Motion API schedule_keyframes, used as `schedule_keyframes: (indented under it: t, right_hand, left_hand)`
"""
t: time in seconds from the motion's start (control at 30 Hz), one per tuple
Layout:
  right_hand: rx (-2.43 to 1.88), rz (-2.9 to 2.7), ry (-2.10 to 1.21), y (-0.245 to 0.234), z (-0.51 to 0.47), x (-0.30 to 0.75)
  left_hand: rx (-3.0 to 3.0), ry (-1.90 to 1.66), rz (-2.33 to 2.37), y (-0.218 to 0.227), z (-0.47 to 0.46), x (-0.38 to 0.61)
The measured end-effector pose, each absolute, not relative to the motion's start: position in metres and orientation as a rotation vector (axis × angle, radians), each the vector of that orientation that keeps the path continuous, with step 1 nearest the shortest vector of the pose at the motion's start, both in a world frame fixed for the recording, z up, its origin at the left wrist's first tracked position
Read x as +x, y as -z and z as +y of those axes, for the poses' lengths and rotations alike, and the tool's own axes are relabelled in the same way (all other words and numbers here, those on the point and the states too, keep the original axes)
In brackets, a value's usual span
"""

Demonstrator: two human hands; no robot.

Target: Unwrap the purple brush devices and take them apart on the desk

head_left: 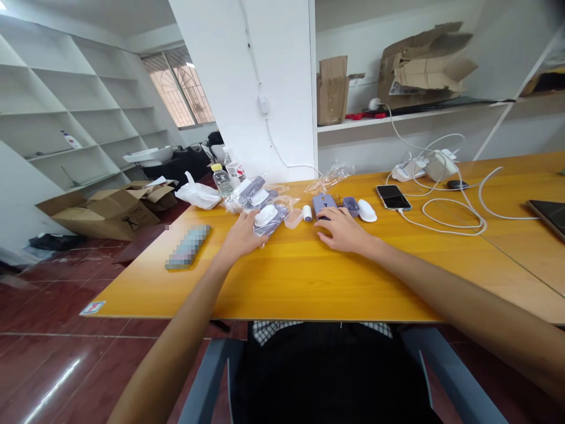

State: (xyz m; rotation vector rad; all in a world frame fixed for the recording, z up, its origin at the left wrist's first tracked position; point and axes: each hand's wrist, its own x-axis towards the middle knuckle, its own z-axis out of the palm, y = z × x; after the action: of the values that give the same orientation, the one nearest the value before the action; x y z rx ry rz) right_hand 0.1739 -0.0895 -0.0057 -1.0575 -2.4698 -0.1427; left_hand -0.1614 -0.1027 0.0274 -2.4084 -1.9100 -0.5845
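My left hand (241,237) is at the left end of a purple part in a clear plastic bag (274,222), its thumb along the near edge and its fingers behind. A white oval piece (266,215) rests on that bag. My right hand (343,229) lies palm down with fingers spread, its fingertips at a small dark piece by a purple housing (324,204). Between my hands are a pinkish translucent cup (293,218) and a small white cylinder (307,213). Right of the housing are a purple open container (351,205) and a white oval cover (366,211).
Behind my left hand stand a yellow-capped bottle (222,181), another bottle and more bagged parts (251,191). A blurred-out flat object (188,247) lies on the left. A phone (394,197) on a white cable (454,231), chargers (435,165) and a tablet (549,217) are on the right.
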Motion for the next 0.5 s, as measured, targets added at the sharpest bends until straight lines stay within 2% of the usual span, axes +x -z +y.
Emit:
schedule_keyframes:
  t: [0.3,0.4,0.5]
  right_hand:
    - [-0.874,-2.37,0.128,0.007,-0.122,0.185]
    - [-0.88,-2.333,-0.072,0.01,-0.127,0.184]
    - [-0.918,-2.225,-0.453,0.013,-0.126,0.181]
  left_hand:
    - [-2.647,0.585,-2.034,-0.025,-0.176,-0.214]
    - [-2.73,0.606,-2.005,-0.026,-0.191,-0.216]
    - [-2.947,0.63,-1.891,-0.029,-0.201,-0.204]
